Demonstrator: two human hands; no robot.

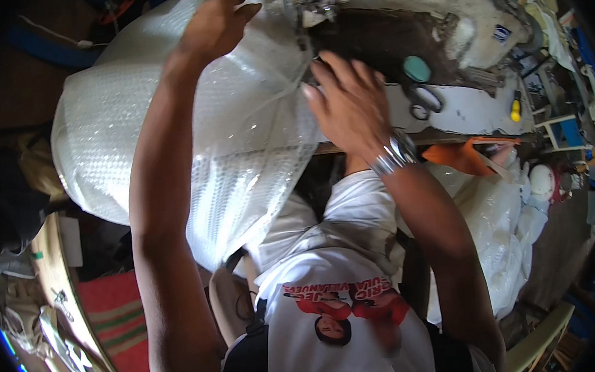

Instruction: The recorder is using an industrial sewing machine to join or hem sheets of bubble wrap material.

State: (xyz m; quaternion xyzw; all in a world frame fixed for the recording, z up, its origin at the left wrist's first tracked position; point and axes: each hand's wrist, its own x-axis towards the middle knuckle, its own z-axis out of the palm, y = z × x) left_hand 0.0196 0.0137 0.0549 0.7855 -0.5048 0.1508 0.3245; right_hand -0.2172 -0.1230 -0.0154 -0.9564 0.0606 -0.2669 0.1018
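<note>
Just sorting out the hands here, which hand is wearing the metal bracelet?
The right hand, pressed flat at the edge of the bubble wrap. A silver bracelet circles its wrist; the left hand, higher up, has a bare wrist.

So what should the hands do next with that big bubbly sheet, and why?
Probably slide the bubble wrap a little further under the sewing machine needle. The left hand holds its far edge, and the right hand presses it flat beside the needle.

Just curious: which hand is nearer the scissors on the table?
Right. The right hand lies just beside the scissors; the left hand is farther away, up on the bubble wrap.
</note>
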